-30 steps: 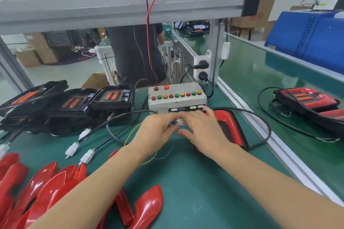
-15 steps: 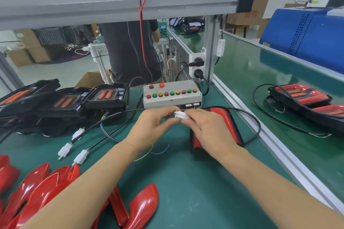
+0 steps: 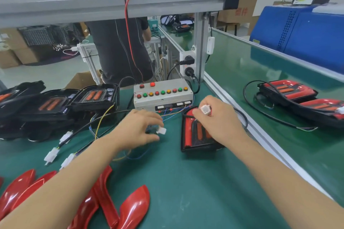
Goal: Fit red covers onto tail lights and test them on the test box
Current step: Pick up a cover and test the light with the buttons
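The tail light [image 3: 197, 132] with its red cover fitted lies on the green bench [image 3: 186, 191] just right of the test box [image 3: 162, 95], partly hidden under the right hand [image 3: 217, 122], whose fingertips pinch a white connector [image 3: 205, 109] raised above it. The left hand [image 3: 137, 128] pinches a second white connector [image 3: 161, 131] low over the bench; half a second ago the two plugs were together between both hands, now they are apart. The box's small labels are too blurred to read, and loose red covers [image 3: 134, 208] are cut off at the lower edge.

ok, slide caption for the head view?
Each hand holds a separated white connector beside the test box.
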Demonstrator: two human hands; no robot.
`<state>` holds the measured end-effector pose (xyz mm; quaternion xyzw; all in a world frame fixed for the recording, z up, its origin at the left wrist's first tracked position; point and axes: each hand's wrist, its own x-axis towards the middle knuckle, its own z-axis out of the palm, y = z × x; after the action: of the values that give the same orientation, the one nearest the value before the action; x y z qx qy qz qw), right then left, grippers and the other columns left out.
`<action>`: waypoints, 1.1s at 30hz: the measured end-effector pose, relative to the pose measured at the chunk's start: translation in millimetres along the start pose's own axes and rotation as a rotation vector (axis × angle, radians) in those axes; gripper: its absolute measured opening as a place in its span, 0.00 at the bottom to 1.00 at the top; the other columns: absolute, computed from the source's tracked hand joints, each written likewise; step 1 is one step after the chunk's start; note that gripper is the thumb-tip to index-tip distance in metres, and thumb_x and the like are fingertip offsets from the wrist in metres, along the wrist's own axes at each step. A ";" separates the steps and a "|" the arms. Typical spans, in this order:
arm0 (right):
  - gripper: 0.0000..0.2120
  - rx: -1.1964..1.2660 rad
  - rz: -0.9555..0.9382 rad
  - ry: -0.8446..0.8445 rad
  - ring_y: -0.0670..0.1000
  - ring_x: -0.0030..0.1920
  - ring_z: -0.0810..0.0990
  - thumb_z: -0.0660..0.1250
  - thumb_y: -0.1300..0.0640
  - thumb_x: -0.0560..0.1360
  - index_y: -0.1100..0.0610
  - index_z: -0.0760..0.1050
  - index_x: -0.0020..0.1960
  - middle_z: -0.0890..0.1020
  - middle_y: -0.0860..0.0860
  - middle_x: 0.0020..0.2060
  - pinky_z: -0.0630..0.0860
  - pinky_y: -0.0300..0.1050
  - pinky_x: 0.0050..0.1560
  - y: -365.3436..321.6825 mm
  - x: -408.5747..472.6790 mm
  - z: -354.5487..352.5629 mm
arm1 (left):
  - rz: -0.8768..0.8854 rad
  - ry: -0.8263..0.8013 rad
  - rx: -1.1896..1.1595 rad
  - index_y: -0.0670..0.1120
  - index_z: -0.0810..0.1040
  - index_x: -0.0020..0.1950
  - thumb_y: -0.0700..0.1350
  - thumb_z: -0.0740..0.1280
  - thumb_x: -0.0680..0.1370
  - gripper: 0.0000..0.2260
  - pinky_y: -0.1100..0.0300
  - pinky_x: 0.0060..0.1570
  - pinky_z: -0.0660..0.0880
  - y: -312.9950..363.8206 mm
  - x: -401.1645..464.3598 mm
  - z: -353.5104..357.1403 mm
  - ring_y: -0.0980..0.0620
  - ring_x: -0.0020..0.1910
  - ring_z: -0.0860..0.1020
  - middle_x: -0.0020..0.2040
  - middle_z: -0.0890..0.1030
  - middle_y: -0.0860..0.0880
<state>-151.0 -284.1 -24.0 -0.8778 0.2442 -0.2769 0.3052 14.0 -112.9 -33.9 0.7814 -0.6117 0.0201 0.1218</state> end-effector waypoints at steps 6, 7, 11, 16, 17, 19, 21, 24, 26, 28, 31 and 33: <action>0.10 0.151 0.436 -0.008 0.52 0.43 0.75 0.63 0.45 0.73 0.52 0.74 0.47 0.76 0.51 0.44 0.69 0.47 0.42 35.0 -15.1 -16.2 | -0.176 -0.086 0.061 0.51 0.78 0.61 0.60 0.59 0.78 0.19 0.55 0.61 0.65 36.4 17.2 10.9 0.49 0.61 0.71 0.61 0.77 0.54; 0.12 0.265 0.538 -0.065 0.53 0.46 0.76 0.62 0.44 0.72 0.51 0.73 0.50 0.78 0.52 0.47 0.70 0.47 0.45 35.7 -19.4 -15.5 | -0.223 -0.115 0.002 0.49 0.76 0.61 0.58 0.59 0.79 0.18 0.54 0.60 0.67 44.4 20.8 13.8 0.47 0.60 0.73 0.59 0.79 0.52; 0.11 0.674 0.753 -0.276 0.50 0.35 0.83 0.61 0.50 0.76 0.55 0.77 0.51 0.84 0.52 0.37 0.81 0.47 0.35 33.5 -20.8 -15.6 | -0.377 -0.233 -0.530 0.46 0.77 0.58 0.50 0.61 0.79 0.12 0.48 0.59 0.72 68.5 30.2 25.3 0.44 0.54 0.79 0.53 0.82 0.44; 0.09 0.858 0.750 -0.224 0.50 0.34 0.84 0.60 0.57 0.78 0.57 0.78 0.52 0.84 0.52 0.33 0.81 0.48 0.32 32.8 -29.1 -28.4 | -0.495 -0.204 -0.769 0.51 0.71 0.69 0.50 0.65 0.78 0.19 0.58 0.60 0.72 52.1 31.1 33.7 0.55 0.56 0.78 0.59 0.79 0.53; 0.10 0.873 0.736 -0.205 0.50 0.33 0.84 0.60 0.58 0.78 0.57 0.78 0.51 0.84 0.52 0.34 0.81 0.48 0.33 32.9 -32.0 -34.1 | -0.505 -0.198 -0.714 0.50 0.69 0.70 0.50 0.64 0.78 0.20 0.57 0.62 0.70 43.7 30.3 35.1 0.56 0.58 0.77 0.60 0.77 0.54; 0.11 0.906 0.696 -0.151 0.51 0.34 0.83 0.59 0.58 0.78 0.58 0.79 0.52 0.84 0.53 0.35 0.81 0.49 0.33 35.8 -35.5 -48.2 | -0.485 -0.207 -0.530 0.50 0.69 0.70 0.50 0.64 0.79 0.19 0.59 0.65 0.67 29.4 28.6 39.2 0.56 0.60 0.75 0.63 0.75 0.55; 0.11 0.947 0.628 -0.075 0.51 0.35 0.83 0.58 0.58 0.79 0.57 0.79 0.50 0.84 0.53 0.35 0.81 0.49 0.34 38.5 -36.0 -65.9 | -0.391 -0.210 -0.402 0.54 0.73 0.64 0.48 0.64 0.79 0.14 0.65 0.59 0.64 24.2 27.4 43.2 0.57 0.62 0.72 0.63 0.74 0.59; 0.12 1.022 0.467 0.124 0.51 0.40 0.85 0.57 0.57 0.80 0.57 0.78 0.53 0.86 0.54 0.42 0.82 0.49 0.37 41.1 -28.5 -92.1 | -0.325 -0.230 -0.342 0.53 0.74 0.65 0.48 0.63 0.79 0.14 0.63 0.67 0.59 20.1 28.8 49.0 0.56 0.69 0.66 0.69 0.69 0.56; 0.12 1.052 0.369 0.318 0.52 0.45 0.85 0.56 0.57 0.80 0.56 0.77 0.56 0.85 0.55 0.46 0.82 0.49 0.40 44.1 -18.0 -109.7 | -0.326 -0.264 -0.349 0.53 0.74 0.66 0.48 0.63 0.79 0.14 0.60 0.71 0.55 16.0 28.9 49.4 0.56 0.71 0.63 0.72 0.66 0.55; 0.12 1.050 0.301 0.525 0.51 0.48 0.85 0.57 0.57 0.79 0.53 0.76 0.57 0.85 0.54 0.48 0.82 0.48 0.40 50.9 -3.9 -127.7 | -0.318 -0.284 -0.364 0.55 0.73 0.65 0.49 0.64 0.79 0.14 0.58 0.72 0.54 12.9 27.9 49.0 0.55 0.72 0.62 0.72 0.66 0.55; 0.13 0.991 0.333 0.787 0.47 0.43 0.84 0.57 0.59 0.78 0.53 0.74 0.61 0.84 0.46 0.40 0.82 0.45 0.37 72.3 19.6 -152.4 | -0.314 -0.284 -0.382 0.57 0.72 0.63 0.50 0.64 0.78 0.13 0.58 0.71 0.55 12.9 26.4 48.2 0.56 0.72 0.61 0.71 0.66 0.57; 0.15 0.937 0.453 0.867 0.50 0.46 0.82 0.57 0.59 0.79 0.54 0.72 0.65 0.81 0.48 0.42 0.82 0.45 0.35 96.0 33.1 -165.1 | -0.313 -0.288 -0.381 0.59 0.71 0.63 0.51 0.64 0.78 0.13 0.58 0.71 0.56 13.5 26.6 47.3 0.56 0.72 0.61 0.70 0.65 0.58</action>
<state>-256.8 -436.7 31.7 -0.3894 0.3766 -0.6098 0.5786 2.2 -151.4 -72.7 0.8242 -0.4874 -0.2252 0.1800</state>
